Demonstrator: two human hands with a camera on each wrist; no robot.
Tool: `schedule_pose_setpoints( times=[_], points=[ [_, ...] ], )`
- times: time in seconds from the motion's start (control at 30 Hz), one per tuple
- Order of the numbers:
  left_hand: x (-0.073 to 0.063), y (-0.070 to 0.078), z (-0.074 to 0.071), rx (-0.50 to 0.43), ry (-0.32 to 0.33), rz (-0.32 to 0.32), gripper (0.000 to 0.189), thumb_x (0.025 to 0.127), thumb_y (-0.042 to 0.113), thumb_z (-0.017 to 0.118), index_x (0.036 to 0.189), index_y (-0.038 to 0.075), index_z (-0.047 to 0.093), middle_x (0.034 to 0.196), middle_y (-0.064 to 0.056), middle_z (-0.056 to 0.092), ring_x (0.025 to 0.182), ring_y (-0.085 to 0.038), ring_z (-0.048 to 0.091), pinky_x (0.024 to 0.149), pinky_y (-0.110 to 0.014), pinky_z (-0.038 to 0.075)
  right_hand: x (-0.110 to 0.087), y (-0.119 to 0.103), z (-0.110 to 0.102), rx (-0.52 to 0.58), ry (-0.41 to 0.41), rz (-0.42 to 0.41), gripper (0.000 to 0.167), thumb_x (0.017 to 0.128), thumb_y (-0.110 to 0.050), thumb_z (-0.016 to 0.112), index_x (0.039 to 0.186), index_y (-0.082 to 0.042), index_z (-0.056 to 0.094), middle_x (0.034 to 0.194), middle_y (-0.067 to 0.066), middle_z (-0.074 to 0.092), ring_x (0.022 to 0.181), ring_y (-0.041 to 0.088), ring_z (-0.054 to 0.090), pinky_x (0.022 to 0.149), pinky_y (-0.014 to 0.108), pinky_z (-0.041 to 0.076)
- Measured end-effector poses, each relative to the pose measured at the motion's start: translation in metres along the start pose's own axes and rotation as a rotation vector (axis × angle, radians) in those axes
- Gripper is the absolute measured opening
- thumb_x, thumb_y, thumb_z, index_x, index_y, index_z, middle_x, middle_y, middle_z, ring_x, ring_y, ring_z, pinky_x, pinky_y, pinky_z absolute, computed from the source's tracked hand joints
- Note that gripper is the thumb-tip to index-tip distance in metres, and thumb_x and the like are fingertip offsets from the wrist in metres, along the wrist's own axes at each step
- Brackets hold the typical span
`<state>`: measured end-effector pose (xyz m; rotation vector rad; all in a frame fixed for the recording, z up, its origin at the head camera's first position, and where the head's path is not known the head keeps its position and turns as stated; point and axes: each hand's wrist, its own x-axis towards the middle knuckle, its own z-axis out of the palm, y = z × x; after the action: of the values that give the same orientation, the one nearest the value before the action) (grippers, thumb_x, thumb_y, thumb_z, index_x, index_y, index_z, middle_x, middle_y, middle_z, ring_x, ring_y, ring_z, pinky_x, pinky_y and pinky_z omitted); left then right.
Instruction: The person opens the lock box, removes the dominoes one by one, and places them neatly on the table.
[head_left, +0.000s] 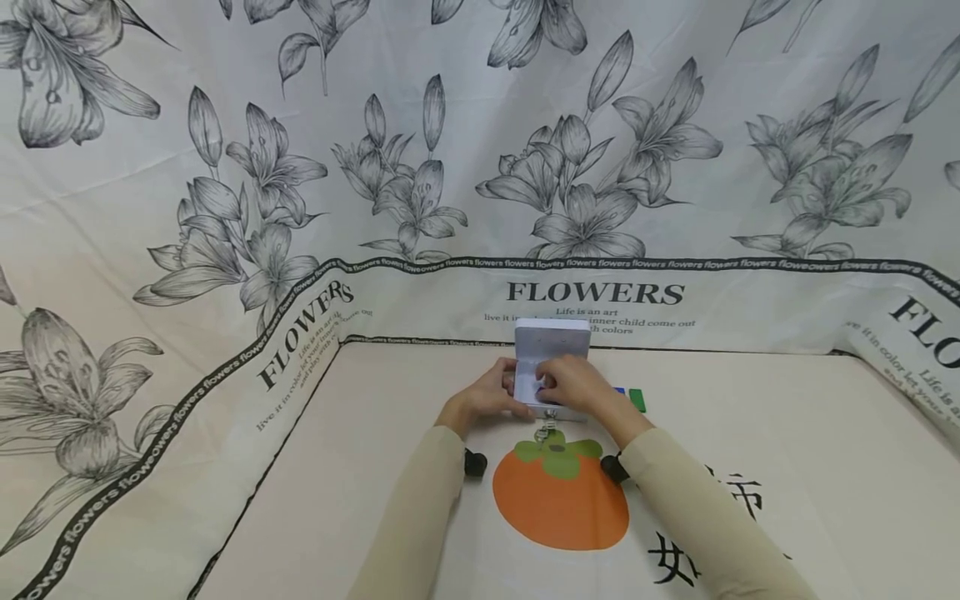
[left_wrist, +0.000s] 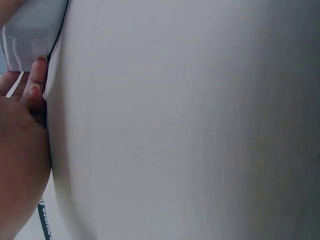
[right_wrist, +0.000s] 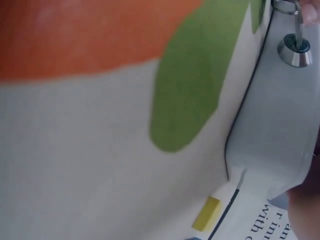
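Observation:
A small white lock box (head_left: 553, 340) stands on the table with its lid raised. A key sits in the front lock (right_wrist: 296, 54), and a key ring (head_left: 542, 433) dangles from it. My left hand (head_left: 489, 392) holds the box's left side, thumb near the front corner; the left wrist view shows its fingertips against the box wall (left_wrist: 32, 37). My right hand (head_left: 576, 385) reaches over the right side into the box, fingers bent downward. Whether those fingers pinch anything is hidden.
Right of the box lie a green block (head_left: 637, 400) and a partly covered blue block (head_left: 619, 391); a yellow block (right_wrist: 207, 214) shows in the right wrist view. The tablecloth (head_left: 375, 467) carries a printed persimmon (head_left: 561, 508). Flower-printed cloth (head_left: 420, 300) rises behind.

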<state>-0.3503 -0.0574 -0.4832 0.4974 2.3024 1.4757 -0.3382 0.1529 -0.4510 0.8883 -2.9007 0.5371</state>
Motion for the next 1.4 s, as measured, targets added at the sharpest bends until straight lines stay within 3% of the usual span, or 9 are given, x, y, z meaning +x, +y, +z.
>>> schedule_pose_setpoints(
  times=[0.27,0.47,0.73,1.0,1.2,1.4],
  points=[
    [0.001,0.0,0.0,0.005,0.009,0.0,0.095,0.072,0.009,0.092,0.148,0.014,0.037,0.103,-0.007,0.056,0.093,-0.017,0.052,0.082,-0.029,0.044,-0.004,0.005,-0.015,0.055,-0.058,-0.057,0.028,0.083,-0.009,0.083,0.108,-0.001,0.072,0.08,0.001,0.063,0.074,0.015,0.052,0.071,0.035,0.045],
    [-0.001,0.001,0.0,-0.005,0.013,-0.019,0.095,0.071,0.01,0.093,0.148,0.014,0.037,0.103,-0.007,0.055,0.094,-0.018,0.051,0.083,-0.03,0.043,-0.009,0.007,-0.023,0.011,-0.123,-0.073,0.033,0.08,-0.004,0.084,0.111,-0.004,0.073,0.092,0.005,0.065,0.082,0.017,0.052,0.078,0.037,0.046],
    [-0.003,0.003,0.0,0.007,0.014,-0.014,0.095,0.071,0.01,0.093,0.148,0.015,0.037,0.104,-0.008,0.056,0.093,-0.018,0.051,0.084,-0.031,0.043,-0.01,0.006,-0.022,-0.018,-0.117,-0.105,0.04,0.079,-0.001,0.083,0.118,-0.004,0.073,0.109,0.01,0.068,0.096,0.025,0.058,0.093,0.046,0.049],
    [0.001,0.002,-0.001,0.011,0.015,-0.012,0.094,0.071,0.009,0.093,0.148,0.015,0.038,0.104,-0.009,0.055,0.093,-0.018,0.051,0.083,-0.031,0.043,-0.01,0.008,-0.023,-0.025,-0.128,-0.13,0.041,0.081,0.004,0.078,0.121,-0.005,0.073,0.116,0.012,0.068,0.107,0.029,0.059,0.1,0.05,0.047],
    [0.0,0.0,0.0,0.009,0.01,-0.009,0.094,0.071,0.009,0.092,0.147,0.015,0.038,0.102,-0.008,0.055,0.09,-0.017,0.052,0.081,-0.03,0.045,-0.005,0.004,-0.018,0.002,-0.115,-0.176,0.04,0.082,0.0,0.081,0.12,-0.003,0.072,0.115,0.013,0.069,0.103,0.028,0.061,0.095,0.047,0.048],
    [-0.001,0.001,0.0,0.035,0.002,0.005,0.093,0.072,0.009,0.092,0.147,0.013,0.038,0.101,-0.008,0.057,0.088,-0.017,0.054,0.079,-0.029,0.046,0.0,0.0,-0.013,0.063,-0.121,-0.184,0.036,0.083,0.002,0.079,0.118,0.002,0.07,0.1,0.012,0.067,0.086,0.023,0.057,0.079,0.037,0.048]
  ],
)
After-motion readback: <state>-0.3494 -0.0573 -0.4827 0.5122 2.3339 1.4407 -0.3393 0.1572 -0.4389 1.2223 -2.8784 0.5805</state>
